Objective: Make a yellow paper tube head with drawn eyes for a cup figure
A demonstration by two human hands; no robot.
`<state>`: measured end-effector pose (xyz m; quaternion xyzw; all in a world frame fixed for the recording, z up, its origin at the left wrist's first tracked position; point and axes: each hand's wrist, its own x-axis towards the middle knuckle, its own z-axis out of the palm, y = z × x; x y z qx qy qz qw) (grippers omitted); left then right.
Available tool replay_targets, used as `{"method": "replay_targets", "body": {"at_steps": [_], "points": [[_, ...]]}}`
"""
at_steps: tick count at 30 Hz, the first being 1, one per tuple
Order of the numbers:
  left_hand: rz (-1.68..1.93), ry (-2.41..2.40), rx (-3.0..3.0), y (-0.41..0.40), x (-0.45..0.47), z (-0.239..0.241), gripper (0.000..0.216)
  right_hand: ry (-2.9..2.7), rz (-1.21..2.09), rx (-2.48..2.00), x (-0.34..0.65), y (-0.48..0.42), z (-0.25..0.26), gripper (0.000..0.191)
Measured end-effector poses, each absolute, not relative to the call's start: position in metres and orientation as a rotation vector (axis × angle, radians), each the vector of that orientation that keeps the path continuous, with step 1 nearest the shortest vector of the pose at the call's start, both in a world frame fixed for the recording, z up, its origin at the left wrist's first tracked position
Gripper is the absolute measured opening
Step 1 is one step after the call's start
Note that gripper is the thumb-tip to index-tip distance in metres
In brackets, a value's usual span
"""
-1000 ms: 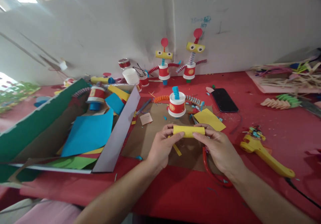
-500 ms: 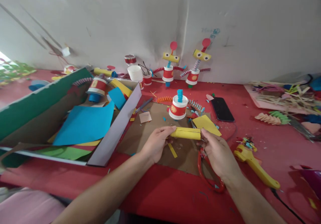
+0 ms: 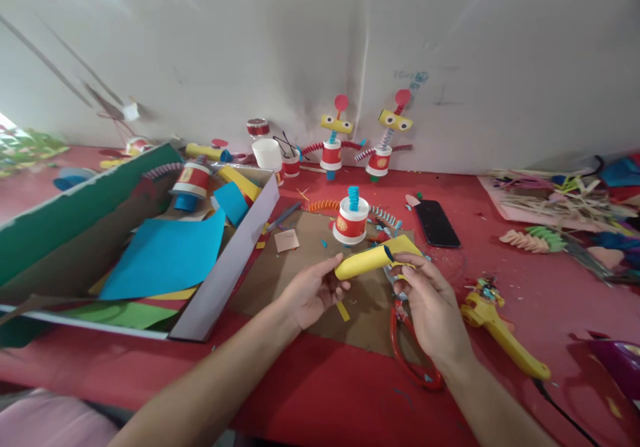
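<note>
While both hands, left hand [image 3: 313,291] and right hand [image 3: 427,298], grip clamped, pinch a rolled yellow paper tube [image 3: 364,261], matte cardboard [image 3: 300,280] lies beneath.

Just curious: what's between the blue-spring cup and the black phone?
In the head view, a striped paper coil and a pink scrap lie between cup and phone.

**Craft clutter on a red table [image 3: 325,393]**

A black phone [image 3: 437,223] lies just beside a brown cardboard sheet [image 3: 300,280]. Red scissors [image 3: 407,353] and a yellow glue gun [image 3: 503,335] lie near it. Two paper figures [image 3: 334,141] stand by the wall. An open box [image 3: 225,270] holds blue paper [image 3: 163,257].
</note>
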<state>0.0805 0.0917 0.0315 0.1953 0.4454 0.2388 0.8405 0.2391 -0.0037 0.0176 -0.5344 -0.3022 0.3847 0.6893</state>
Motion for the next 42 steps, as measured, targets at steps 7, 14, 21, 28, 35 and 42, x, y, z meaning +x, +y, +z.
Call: {"method": "replay_targets", "body": {"at_steps": [7, 14, 21, 28, 35, 42], "points": [[0.353, 0.722, 0.283, 0.094, 0.077, 0.028, 0.011, -0.786, 0.892, -1.09, 0.237, -0.01, 0.022, 0.021], [0.326, 0.743, 0.276, 0.094, 0.079, 0.031, 0.023, -0.789, 0.92, -1.099, 0.238, -0.012, 0.02, 0.019], [0.339, 0.859, 0.288, 0.092, 0.08, 0.036, 0.023, -0.885, 0.867, -1.104, 0.236, -0.013, 0.022, 0.008], [0.821, 0.849, 0.661, 0.083, 0.081, 0.029, 0.011, -0.931, 0.795, -1.288, 0.238, -0.012, 0.026, 0.024], [0.901, 0.714, 0.885, 0.078, 0.081, 0.032, 0.017, -0.855, 0.885, -1.35, 0.238, -0.007, 0.022, 0.026], [0.771, 0.656, 1.119, 0.063, 0.084, 0.032, 0.02, -0.587, 1.263, -1.254, 0.23, -0.007, 0.028, 0.047]]}}
